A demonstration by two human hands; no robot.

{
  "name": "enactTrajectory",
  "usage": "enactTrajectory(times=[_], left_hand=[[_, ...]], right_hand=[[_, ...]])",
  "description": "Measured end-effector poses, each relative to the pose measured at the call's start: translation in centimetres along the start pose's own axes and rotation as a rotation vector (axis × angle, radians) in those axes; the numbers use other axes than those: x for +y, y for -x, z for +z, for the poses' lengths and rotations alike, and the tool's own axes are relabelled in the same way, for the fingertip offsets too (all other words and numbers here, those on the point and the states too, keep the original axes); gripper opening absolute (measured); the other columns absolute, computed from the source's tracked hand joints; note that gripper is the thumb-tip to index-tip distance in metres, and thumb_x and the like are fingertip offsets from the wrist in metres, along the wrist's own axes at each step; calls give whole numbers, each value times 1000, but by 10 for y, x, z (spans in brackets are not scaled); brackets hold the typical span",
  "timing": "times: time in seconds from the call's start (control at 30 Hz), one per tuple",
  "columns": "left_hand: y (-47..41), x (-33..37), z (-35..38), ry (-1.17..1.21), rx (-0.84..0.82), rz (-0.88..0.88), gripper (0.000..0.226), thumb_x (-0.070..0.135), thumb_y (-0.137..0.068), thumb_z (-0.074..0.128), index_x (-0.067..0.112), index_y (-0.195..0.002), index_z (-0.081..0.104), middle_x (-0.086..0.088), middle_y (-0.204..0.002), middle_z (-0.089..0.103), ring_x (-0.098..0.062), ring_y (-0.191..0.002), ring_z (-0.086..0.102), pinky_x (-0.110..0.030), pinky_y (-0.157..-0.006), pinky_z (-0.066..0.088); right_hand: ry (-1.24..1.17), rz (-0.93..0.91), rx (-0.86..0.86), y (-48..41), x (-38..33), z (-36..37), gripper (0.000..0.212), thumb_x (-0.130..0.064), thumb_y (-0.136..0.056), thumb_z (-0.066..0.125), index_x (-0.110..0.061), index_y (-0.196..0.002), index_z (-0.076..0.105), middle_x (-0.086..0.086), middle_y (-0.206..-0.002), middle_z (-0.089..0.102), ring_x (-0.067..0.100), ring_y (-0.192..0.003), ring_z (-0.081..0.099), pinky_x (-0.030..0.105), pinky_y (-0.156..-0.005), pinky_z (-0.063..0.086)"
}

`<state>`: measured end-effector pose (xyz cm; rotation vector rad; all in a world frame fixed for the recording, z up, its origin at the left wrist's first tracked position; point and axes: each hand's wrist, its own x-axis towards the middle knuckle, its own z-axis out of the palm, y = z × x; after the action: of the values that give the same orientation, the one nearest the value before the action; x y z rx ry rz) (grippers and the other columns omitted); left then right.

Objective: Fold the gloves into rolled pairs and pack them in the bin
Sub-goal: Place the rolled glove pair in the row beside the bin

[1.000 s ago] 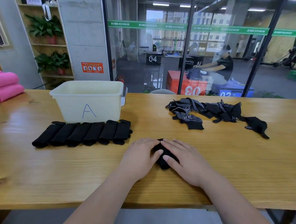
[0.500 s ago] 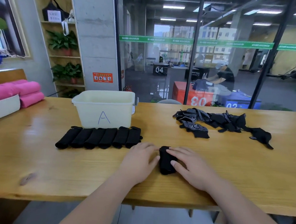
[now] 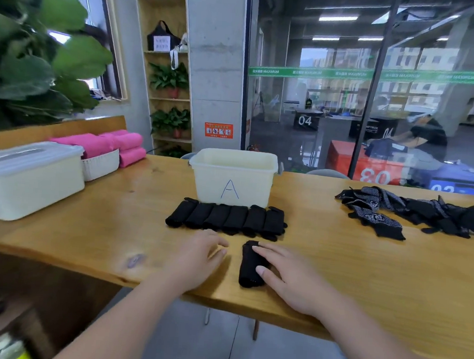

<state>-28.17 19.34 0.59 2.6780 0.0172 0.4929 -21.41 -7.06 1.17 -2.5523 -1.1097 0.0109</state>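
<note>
A black rolled glove pair (image 3: 249, 267) lies on the wooden table (image 3: 114, 227) near its front edge. My right hand (image 3: 288, 278) rests on the roll's right side with straight fingers across it. My left hand (image 3: 199, 255) lies flat on the table just left of the roll, apart from it. A row of several black rolled pairs (image 3: 226, 218) sits in front of the cream bin marked A (image 3: 233, 176). A heap of loose black gloves (image 3: 413, 211) lies at the right.
A lidded cream box (image 3: 25, 175) stands at the left. Behind it a white basket (image 3: 101, 164) holds pink rolled towels (image 3: 112, 142). A leafy plant (image 3: 37, 53) fills the upper left. A glass wall runs behind the table.
My left hand has come off the roll and now lies beside it. The right hand stays on the roll. The view has swung left, bringing the lidded box and plant into sight.
</note>
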Motion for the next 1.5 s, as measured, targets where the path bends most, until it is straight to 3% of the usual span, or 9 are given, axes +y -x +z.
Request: enactTrajectory(times=[0.23,0.4,0.6,0.77,1.13,1.5], left_hand=[[20,-57,-33,-134,-16,-139,36,51,-105,54,37,-137,63,19,-143,58,-4,-124,56,-29,-106,50],[28,-90,-52,-173,-80,-201,56,65,-102,48,38,-151,51,16,-159,45,-10,-140,48,-38,-117,44],[36,-125,-58,-222,-111,-293,73,76,-102,25,35,-162,37,12,-171,30,-15,-157,27,-46,-128,25],[38,-137,-45,-187,-16,-307,82,81,-96,6,39,-158,41,16,-167,35,-12,-154,31,-43,-124,30],[40,-136,-45,-168,44,-317,81,77,-99,7,35,-158,43,14,-163,43,-9,-151,36,-40,-123,34],[29,-108,-68,-61,77,-265,68,69,-106,26,30,-160,41,10,-167,36,-11,-159,21,-41,-129,21]], right_hand=[[52,-61,-16,-43,-51,19,58,-58,-109,34,-40,-164,27,-19,-170,24,8,-157,20,36,-129,22],[67,-75,-41,-69,-79,30,60,-58,-110,32,-39,-166,24,-17,-172,22,11,-159,16,39,-130,20],[48,-84,-40,-95,-108,47,60,-57,-110,32,-37,-166,23,-17,-173,19,13,-160,13,36,-131,15],[73,-112,-13,-118,-125,64,60,-58,-110,30,-37,-166,24,-15,-172,21,14,-160,14,37,-130,17],[77,-80,12,-151,-151,83,61,-62,-109,27,-39,-165,25,-14,-172,23,18,-160,16,44,-128,23],[115,-56,27,-130,-128,33,61,-61,-109,26,-40,-166,21,-13,-174,18,20,-161,13,47,-125,26]])
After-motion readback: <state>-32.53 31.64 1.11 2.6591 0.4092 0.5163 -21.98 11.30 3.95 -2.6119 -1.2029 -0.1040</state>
